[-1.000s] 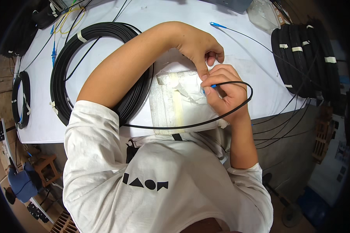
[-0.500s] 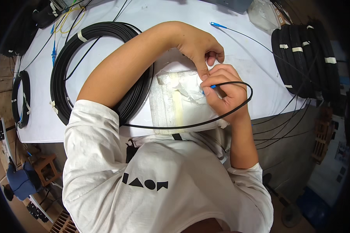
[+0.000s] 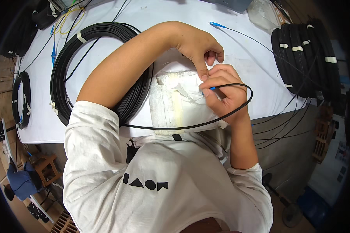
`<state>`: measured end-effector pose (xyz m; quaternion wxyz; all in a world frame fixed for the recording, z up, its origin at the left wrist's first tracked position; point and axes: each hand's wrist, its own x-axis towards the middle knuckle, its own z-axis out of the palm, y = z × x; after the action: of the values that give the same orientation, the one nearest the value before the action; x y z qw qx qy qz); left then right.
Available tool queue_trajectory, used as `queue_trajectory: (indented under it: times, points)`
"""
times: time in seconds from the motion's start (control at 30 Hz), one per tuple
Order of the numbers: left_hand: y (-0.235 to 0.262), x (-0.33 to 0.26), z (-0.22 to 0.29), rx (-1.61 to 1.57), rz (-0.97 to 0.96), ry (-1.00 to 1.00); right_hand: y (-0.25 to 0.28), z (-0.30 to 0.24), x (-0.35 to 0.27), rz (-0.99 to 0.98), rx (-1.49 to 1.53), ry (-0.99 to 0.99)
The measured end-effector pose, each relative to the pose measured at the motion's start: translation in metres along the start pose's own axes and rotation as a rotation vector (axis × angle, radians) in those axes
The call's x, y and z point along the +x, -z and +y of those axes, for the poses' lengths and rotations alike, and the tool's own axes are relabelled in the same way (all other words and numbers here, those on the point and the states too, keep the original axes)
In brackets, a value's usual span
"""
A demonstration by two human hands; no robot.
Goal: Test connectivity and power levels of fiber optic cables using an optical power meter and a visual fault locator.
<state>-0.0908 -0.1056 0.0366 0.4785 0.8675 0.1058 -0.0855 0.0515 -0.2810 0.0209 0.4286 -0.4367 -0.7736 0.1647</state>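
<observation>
Little has changed since a second ago: both hands sit in the same spot over the white pad (image 3: 175, 101), and the black cable (image 3: 190, 125) loops as before. I see my right hand (image 3: 225, 93) curled, pinching the blue-tipped cable end (image 3: 212, 88) between thumb and forefinger, probably to steady it. My left hand (image 3: 200, 48) reaches across, its fingertips pressed together right at that tip, touching the right hand, as though working on something small there. From the right hand the cable arcs out and back across the table edge near my chest. A big black coil (image 3: 101, 35) lies under my left forearm, crowding the pad. Taped coils (image 3: 303, 58) are stacked to the right, and thin black leads cross the white table (image 3: 245, 62).
</observation>
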Motion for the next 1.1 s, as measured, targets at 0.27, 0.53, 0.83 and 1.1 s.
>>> queue_trajectory:
  times: [0.27, 0.53, 0.83, 1.1]
  points:
    - [0.0001, 0.0001, -0.0009, 0.017, 0.008, -0.008, -0.0009, -0.0010, -0.0003, -0.010, -0.018, 0.030]
    - [0.0039, 0.0030, -0.0019, 0.007, -0.057, 0.023, -0.0022, 0.0001, -0.0013, 0.036, -0.032, 0.013]
    - [0.0040, 0.0024, -0.0008, 0.015, -0.056, 0.042, -0.0035, -0.0027, -0.0005, 0.058, -0.058, -0.021]
    - [0.0007, 0.0000, 0.0010, 0.007, 0.001, 0.003, -0.0016, -0.0031, -0.0006, 0.021, -0.034, -0.004]
